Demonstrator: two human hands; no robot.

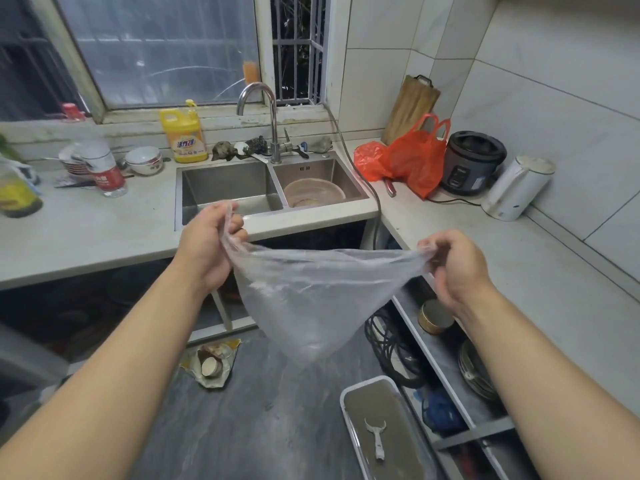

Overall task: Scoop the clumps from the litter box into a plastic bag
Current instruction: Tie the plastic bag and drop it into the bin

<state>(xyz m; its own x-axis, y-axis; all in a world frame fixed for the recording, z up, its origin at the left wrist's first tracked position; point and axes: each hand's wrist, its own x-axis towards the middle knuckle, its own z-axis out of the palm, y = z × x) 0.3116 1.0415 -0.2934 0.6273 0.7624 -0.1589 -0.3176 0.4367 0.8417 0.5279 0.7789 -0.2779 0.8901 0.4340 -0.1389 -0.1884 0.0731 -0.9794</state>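
Hands: we see two, both raised in front of the counter point(104, 237). Our left hand point(207, 244) curls round one edge of the bag point(311, 289); our right hand point(453, 268) pinches the opposite edge.
Bag: one clear plastic bag, stretched between our hands with its top edge taut, hanging to a point above the floor point(259, 427).
Litter box: one white-rimmed box point(346, 420) on the floor at lower right, well below the bag, filled with grey litter.
Scoop: one white scoop point(377, 438) lying on the litter, handle toward us.
Sink: one steel sink point(270, 168) with two basins; the right basin holds one pink bowl point(313, 192). One curved tap point(263, 116) stands behind it.
Counter, left: one yellow detergent bottle point(183, 133), one clear bottle with a red label point(104, 161), one white bowl point(143, 160), a stack of dishes we cannot count.
Counter, right: orange bags point(408, 157), how many we cannot tell; one dark rice cooker point(472, 161), one white kettle point(516, 185), one wooden board point(412, 105) leaning on the wall.
Floor: one torn wrapper point(211, 365) holding rubbish, left of the litter box.
Shelf under counter: one round tin point(433, 317) and a coil of black cable point(388, 341).
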